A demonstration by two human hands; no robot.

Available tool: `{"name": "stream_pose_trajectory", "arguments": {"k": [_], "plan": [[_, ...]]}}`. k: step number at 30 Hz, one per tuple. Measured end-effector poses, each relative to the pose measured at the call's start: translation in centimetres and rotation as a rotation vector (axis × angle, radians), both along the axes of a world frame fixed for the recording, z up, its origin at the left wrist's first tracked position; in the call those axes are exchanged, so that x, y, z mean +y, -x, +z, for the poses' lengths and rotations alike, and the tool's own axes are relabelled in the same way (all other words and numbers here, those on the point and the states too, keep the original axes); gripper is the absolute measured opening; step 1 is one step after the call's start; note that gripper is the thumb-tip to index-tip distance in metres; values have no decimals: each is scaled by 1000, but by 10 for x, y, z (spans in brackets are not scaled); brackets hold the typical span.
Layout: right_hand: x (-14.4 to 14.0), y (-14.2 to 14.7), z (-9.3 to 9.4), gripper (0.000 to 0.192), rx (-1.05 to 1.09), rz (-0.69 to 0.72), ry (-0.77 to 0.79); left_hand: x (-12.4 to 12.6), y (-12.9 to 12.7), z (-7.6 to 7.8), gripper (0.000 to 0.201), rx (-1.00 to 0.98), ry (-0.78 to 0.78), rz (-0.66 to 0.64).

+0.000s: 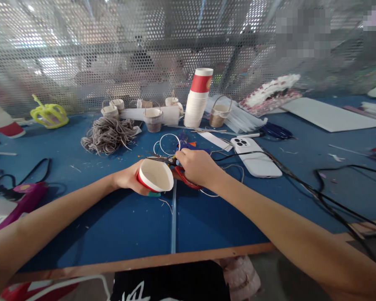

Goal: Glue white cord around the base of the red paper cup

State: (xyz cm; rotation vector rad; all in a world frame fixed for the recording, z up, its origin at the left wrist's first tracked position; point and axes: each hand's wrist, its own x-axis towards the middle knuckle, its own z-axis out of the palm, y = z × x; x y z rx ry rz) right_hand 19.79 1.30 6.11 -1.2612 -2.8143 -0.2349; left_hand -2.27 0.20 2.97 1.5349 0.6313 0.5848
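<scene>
My left hand (132, 179) is closed round a red and white paper cup (156, 176), whose open mouth tilts toward me. Red-handled scissors (188, 180) are gripped in my right hand (196, 166). Their dark blades point left and lie along the far side of the cup's rim; whether they are cutting into it I cannot tell. Just beyond the hands lie thin white rings (170, 134). A tall stack of nested paper cups (196, 106) stands farther back.
Behind are a bundle of grey cord (108, 136) and small handled buckets (153, 119). At right lie a white phone (256, 158) and black cables (301, 184). A purple glue gun (26, 200) rests at left. A perforated metal screen (113, 50) bounds the blue table's back.
</scene>
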Motion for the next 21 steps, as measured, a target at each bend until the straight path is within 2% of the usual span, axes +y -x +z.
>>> {"name": "stream_pose_trajectory", "arguments": {"k": [7,10,12,15,21], "plan": [[3,-1,-5,28,84,-4,1,1,1,1,50,9,8,-12],[6,-2,-6,21,223,-19,23,2,1,1,46,-25,33,-7],[8,-4,-6,24,365,-44,65,1,2,1,46,-37,42,4],[12,-7,-4,28,510,-99,132,0,3,-1,54,-42,86,12],[21,-12,-5,27,573,-146,229,3,4,-9,69,-96,89,112]]}}
